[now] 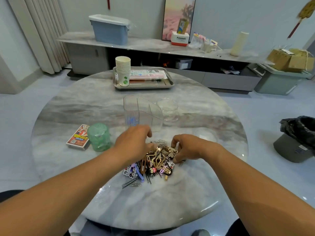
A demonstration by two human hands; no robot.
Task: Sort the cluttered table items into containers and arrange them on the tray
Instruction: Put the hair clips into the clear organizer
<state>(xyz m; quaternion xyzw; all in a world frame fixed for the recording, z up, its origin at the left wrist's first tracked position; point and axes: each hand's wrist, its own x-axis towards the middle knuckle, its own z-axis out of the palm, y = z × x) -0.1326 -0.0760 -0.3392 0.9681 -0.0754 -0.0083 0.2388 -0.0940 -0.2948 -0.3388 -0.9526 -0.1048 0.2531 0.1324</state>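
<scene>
Near the tabletop's front edge, the tangled pile of hair clips (153, 160) is being picked at by the curled left hand (134, 142) and pinching right hand (189, 147), so interlocked clips are likely being dragged out and scattered short of the clear divided organizer (143, 113).

Grey-veined marble table (68, 106), green roll (98, 137), silver tray (144, 86), gold hair clips (157, 159)
</scene>
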